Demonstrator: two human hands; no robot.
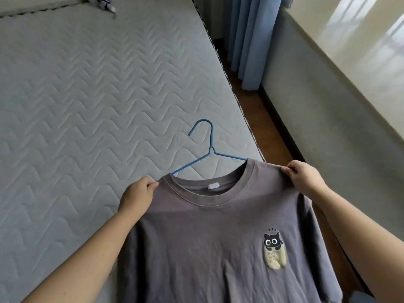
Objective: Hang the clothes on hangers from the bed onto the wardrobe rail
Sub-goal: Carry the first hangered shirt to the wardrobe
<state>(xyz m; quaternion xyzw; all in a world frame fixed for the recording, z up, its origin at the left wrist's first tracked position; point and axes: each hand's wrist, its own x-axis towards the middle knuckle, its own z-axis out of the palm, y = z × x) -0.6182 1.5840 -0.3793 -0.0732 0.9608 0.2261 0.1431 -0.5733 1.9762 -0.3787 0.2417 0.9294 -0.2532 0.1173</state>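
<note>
The shirt [207,237] is held up over the near edge of the bed [87,95], its shoulder line running crosswise between the hands. The hanger [211,147] is threaded through the collar, its hook rising beyond the shirt, roughly midway between both hands and gripped by neither. One shoulder is pinched by the left hand [136,196], the other by the right hand [306,179]. No rail is seen.

The bed [76,95] is a grey mattress quilted in wavy lines, and its dark-piped right edge runs beside a strip of brown wooden floor [269,119]. Near the far end a crumpled piece of grey patterned cloth [102,5] lies on it, beside a dark seam crossing the mattress.
</note>
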